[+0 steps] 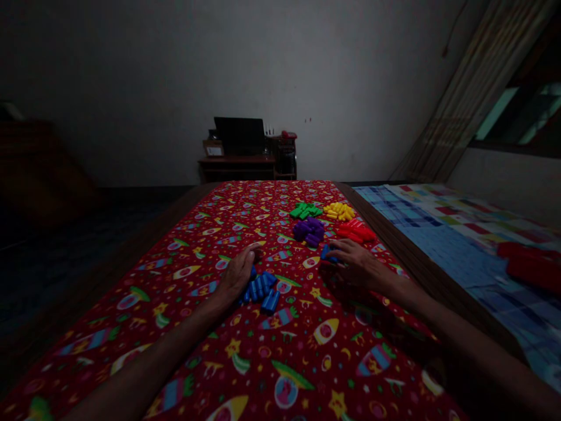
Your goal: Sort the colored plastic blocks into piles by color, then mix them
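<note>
Short blue rod-like pieces [260, 286] lie in a loose pile on the red patterned cloth [245, 362]; their exact kind is too dark to tell. My left hand [239, 270] rests along the pile's left side, fingers stretched forward, edge against the pieces. Farther right, the fingers of my right hand [357, 260] curl down over more blue pieces [328, 253] at the cloth surface, partly covering them. Just beyond that hand are piles of similar purple pieces [309, 231], red pieces [356, 231], green pieces [305, 210] and yellow pieces [339, 211].
The cloth covers a long raised surface with a brown edge [464, 310]. To the right lies lower checked bedding [438, 245] with a red cloth item [532, 266]. A dark screen [240, 135] stands on a desk [236, 166] by the wall.
</note>
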Demonstrator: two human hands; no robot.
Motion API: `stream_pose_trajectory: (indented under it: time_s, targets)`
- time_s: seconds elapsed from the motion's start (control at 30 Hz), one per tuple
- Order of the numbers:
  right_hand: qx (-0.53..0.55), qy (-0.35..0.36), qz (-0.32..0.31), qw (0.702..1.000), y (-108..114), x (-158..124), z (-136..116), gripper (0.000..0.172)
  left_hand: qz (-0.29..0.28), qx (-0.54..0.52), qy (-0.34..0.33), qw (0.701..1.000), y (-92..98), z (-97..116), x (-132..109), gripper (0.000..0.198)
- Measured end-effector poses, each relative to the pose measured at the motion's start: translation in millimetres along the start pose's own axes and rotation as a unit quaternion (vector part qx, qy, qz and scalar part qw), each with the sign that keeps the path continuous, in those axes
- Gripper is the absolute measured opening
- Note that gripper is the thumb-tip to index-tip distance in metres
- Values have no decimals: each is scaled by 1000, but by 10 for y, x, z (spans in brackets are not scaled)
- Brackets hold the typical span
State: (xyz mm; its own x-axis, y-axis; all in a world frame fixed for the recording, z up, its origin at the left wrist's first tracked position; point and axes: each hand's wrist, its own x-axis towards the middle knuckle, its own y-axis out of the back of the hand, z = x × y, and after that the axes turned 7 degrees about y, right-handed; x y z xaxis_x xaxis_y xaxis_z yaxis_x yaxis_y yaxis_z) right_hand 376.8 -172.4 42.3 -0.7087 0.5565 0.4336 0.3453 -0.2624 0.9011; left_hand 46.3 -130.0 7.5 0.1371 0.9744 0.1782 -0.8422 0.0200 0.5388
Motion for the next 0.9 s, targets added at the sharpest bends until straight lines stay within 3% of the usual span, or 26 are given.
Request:
stream_pose_trajectory:
  time_s: [0.13,0.23,0.33,0.4,0.53,0.73,0.9]
  targets:
    - [-7,-9,-20,1000,17,-286,26,25,2,5,-8,1000,-6,-95,40,59]
    - [17,-34,24,999,33,-442,51,19,-1,1,-9,1000,-11,-130,47,58]
    - [-3,-101,53,994,76,-577,49,26,-3,1,-8,1000,-12,-122,37,58]
    - [-19,-140,34,989,101,-633,16,35,-4,2,-8,1000,-12,-113,34,57]
    - [27,-186,-11,982,102,-608,-33,29,5,0,-14,1000,-15,-122,48,55]
    - [34,-158,21,987,84,-483,73,23,7,24,-15,1000,3,-61,12,56]
    - [7,-147,21,989,174,-451,62,30,1,13,-16,1000,2,-23,-3,51]
